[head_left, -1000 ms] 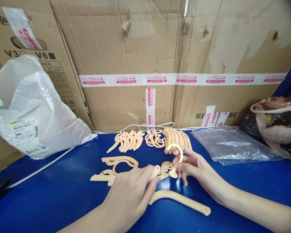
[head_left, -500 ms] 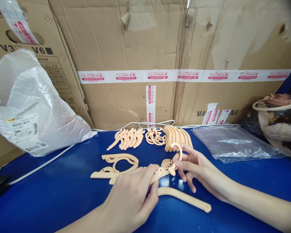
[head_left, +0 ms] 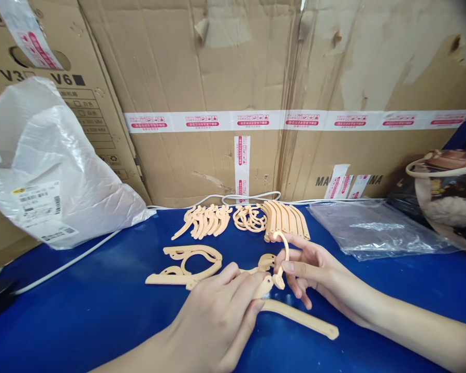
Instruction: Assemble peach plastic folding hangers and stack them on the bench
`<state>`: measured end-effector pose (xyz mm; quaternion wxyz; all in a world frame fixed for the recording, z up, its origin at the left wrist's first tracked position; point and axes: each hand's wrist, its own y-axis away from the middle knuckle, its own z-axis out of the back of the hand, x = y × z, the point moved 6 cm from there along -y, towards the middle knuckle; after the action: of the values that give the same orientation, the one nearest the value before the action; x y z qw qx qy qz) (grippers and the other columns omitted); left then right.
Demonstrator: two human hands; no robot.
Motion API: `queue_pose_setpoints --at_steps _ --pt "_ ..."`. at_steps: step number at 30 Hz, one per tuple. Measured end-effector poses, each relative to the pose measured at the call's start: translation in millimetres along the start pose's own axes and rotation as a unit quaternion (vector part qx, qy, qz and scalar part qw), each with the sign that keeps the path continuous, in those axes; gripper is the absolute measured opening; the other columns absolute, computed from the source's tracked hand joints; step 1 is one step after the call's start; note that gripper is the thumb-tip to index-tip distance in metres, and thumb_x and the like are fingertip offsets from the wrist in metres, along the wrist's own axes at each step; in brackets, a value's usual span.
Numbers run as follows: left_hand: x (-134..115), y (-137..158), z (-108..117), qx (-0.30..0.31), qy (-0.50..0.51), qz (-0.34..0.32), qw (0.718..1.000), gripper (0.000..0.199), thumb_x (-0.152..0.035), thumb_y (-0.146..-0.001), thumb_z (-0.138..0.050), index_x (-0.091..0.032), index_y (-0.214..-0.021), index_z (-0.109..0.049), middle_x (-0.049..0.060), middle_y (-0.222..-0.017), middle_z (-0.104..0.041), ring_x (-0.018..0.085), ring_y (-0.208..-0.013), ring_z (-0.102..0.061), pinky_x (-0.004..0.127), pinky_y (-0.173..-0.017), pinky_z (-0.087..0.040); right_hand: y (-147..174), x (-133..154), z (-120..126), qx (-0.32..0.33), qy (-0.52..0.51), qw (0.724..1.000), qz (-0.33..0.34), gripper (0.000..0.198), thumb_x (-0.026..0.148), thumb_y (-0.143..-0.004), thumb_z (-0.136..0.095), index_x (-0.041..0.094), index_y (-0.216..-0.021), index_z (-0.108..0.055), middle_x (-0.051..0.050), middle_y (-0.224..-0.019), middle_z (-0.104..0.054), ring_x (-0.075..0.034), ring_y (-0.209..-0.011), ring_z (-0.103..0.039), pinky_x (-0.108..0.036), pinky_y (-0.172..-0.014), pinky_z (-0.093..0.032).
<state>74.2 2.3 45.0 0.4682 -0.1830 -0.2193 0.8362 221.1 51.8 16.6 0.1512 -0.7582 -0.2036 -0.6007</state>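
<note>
Left hand [head_left: 217, 313] grips beige bar [head_left: 263, 288] | right hand [head_left: 319, 269] pinches hook [head_left: 286, 251] | I'd say so both ends face, unobstructed, between hands

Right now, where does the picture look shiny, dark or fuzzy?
Head view: white glare streaks the clear bag; same view, the blue table gleams near the right hand; head view again, the top right corner is dark, and the brown bag below looks slightly soft.

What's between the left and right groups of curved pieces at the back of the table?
In the head view, a pile of hooks lies between the left group and the right group.
</note>
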Motion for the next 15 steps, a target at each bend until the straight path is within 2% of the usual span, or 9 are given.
queue_pose_setpoints --at_steps 8,15 --pt "-5.1 -1.5 -1.0 0.004 -0.017 -0.036 0.999 0.029 -0.01 -0.094 -0.036 -0.008 -0.12 -0.047 0.01 -0.11 -0.064 0.022 -0.087 -0.054 0.036 -0.074 -0.047 1.5 1.1 0.3 -0.003 -0.002 1.0 -0.006 0.053 0.029 -0.079 -0.071 0.025 -0.124 -0.043 0.003 -0.077 -0.058 -0.005 -0.049 -0.049 -0.014 -0.039 -0.042" --pt "-3.4 -0.9 -4.5 0.002 -0.048 -0.033 0.998 0.031 -0.012 -0.096 -0.037 -0.007 -0.125 -0.046 0.009 -0.098 -0.066 0.02 -0.076 -0.053 0.034 -0.065 -0.048 0.9 -0.8 1.4 -0.009 0.011 1.0 -0.007 0.056 0.03 -0.08 -0.07 0.027 -0.126 -0.04 0.004 -0.075 -0.059 -0.001 -0.042 -0.039 -0.011 -0.034 -0.03"
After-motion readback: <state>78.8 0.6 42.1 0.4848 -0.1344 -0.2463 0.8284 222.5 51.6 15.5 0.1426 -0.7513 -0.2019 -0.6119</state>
